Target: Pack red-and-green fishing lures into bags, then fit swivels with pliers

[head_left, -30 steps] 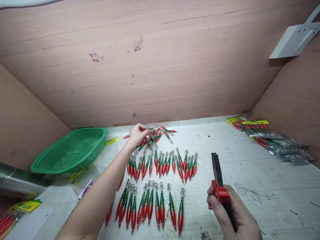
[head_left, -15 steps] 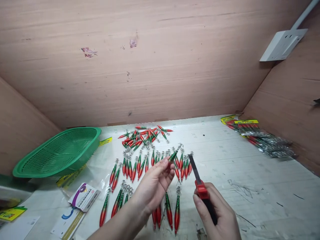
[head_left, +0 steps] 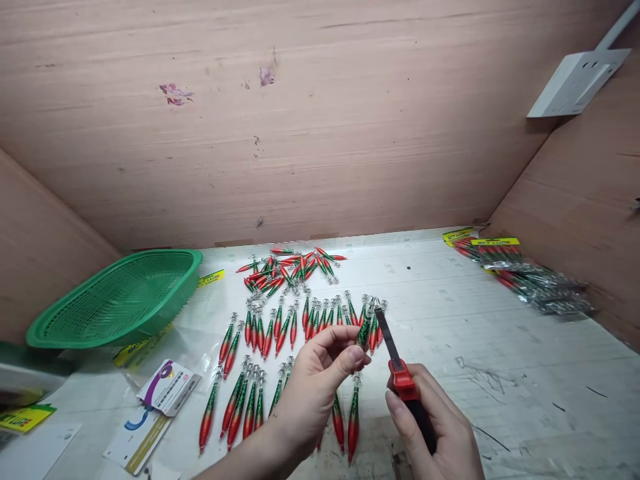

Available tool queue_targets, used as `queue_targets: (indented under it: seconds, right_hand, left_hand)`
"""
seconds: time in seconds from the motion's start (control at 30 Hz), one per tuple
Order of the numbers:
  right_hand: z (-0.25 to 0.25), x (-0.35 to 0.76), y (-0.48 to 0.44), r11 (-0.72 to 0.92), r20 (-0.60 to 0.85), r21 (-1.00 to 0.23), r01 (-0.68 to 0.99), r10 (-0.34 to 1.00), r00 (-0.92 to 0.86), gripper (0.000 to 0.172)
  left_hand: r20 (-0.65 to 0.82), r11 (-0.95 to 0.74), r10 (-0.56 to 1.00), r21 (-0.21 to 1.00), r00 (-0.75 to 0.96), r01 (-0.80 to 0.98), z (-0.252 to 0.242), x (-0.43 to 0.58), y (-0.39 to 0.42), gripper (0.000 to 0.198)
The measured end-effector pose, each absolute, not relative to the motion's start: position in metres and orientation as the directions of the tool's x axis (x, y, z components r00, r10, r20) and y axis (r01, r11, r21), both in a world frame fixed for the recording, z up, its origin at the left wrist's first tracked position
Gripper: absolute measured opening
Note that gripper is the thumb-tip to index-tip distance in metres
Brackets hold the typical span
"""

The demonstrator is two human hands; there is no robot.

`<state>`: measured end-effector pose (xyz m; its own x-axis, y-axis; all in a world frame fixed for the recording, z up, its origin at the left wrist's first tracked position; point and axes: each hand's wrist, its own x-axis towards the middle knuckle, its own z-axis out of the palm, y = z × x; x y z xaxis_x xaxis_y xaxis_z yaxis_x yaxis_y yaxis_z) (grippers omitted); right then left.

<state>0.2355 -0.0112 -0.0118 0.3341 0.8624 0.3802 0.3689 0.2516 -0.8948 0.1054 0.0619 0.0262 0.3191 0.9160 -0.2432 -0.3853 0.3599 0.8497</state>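
Observation:
Between thumb and fingers, my left hand (head_left: 323,383) pinches a green lure (head_left: 365,331), its hook end pointing up. My right hand (head_left: 433,427) grips the black handle of a tool with a red collar and a narrow dark blade (head_left: 388,337). The blade's tip is beside the held lure's hooks; whether they touch I cannot tell. Red and green lures (head_left: 268,337) lie in rows behind my left hand, and several more (head_left: 209,413) lie nearer, partly hidden by that hand and arm. A loose heap of similar lures (head_left: 300,267) is at the back.
A green plastic basket (head_left: 115,300) stands at the left, with printed cards (head_left: 167,388) and clear packaging before it. Packed lures (head_left: 535,287) lie at the right against the side wall. A white socket box (head_left: 577,83) is on the back wall.
My left hand has moved right and turned, bringing the held lure more upright and closer to the blade. My right hand with the tool has barely moved. The view has shifted slightly.

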Motion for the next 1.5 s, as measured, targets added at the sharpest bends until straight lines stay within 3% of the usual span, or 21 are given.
queue_targets:
  seconds: [0.27,0.33,0.43,0.53,0.63,0.77,0.87,0.97,1.1,1.2,1.33,1.5]
  right_hand:
    - [-0.012,0.235,-0.012,0.267,0.408,-0.876,0.402,0.854,0.322,0.017]
    - [-0.013,0.242,-0.011,0.247,0.407,-0.863,0.441,0.857,0.316,0.016]
    - [-0.014,0.260,-0.009,0.217,0.435,-0.827,0.519,0.832,0.345,0.013]
    - [-0.012,0.276,-0.009,0.192,0.455,-0.822,0.537,0.787,0.416,0.016]
    - [-0.010,0.281,-0.009,0.190,0.452,-0.840,0.508,0.763,0.463,0.018]
    - [-0.009,0.277,-0.009,0.201,0.450,-0.844,0.498,0.772,0.450,0.019]
    - [-0.009,0.273,-0.010,0.216,0.455,-0.839,0.499,0.782,0.426,0.018]
    - [-0.010,0.272,-0.012,0.213,0.453,-0.835,0.507,0.789,0.415,0.016]
    - [-0.010,0.274,-0.014,0.195,0.440,-0.838,0.509,0.794,0.419,0.016]
    - [-0.010,0.274,-0.012,0.185,0.442,-0.834,0.520,0.788,0.428,0.017]
    - [-0.010,0.267,-0.009,0.148,0.430,-0.850,0.506,0.749,0.504,0.020]
    - [-0.009,0.260,-0.008,0.136,0.413,-0.868,0.478,0.733,0.541,0.018]
  left_hand:
    - [-0.089,0.128,0.982,0.962,0.167,-0.242,0.028,0.099,0.064,0.031]
    - [-0.032,0.046,0.992,0.993,0.119,-0.110,0.027,0.097,0.064,0.027]
    - [0.065,-0.099,0.987,0.966,0.149,0.238,0.019,0.097,0.053,0.025]
    - [0.051,-0.236,0.940,0.813,0.337,0.533,0.003,0.106,0.032,0.025]
    - [-0.047,-0.375,0.870,0.582,0.490,0.722,-0.013,0.123,0.015,0.031]
    - [-0.190,-0.376,0.884,0.252,0.427,0.892,-0.026,0.137,0.011,0.035]
    - [-0.195,-0.355,0.907,0.126,0.374,0.926,-0.030,0.134,0.011,0.034]
    - [-0.116,-0.370,0.909,0.222,0.401,0.902,-0.024,0.125,0.016,0.018]
    - [0.136,-0.357,0.931,0.536,0.338,0.765,0.001,0.120,0.071,0.014]
    - [0.128,-0.208,0.978,0.581,0.165,0.787,0.019,0.127,0.150,0.009]
    - [0.038,-0.032,0.999,0.588,0.012,0.808,0.022,0.146,0.243,0.028]
    - [-0.074,0.125,0.992,0.674,-0.101,0.729,0.008,0.166,0.275,0.036]
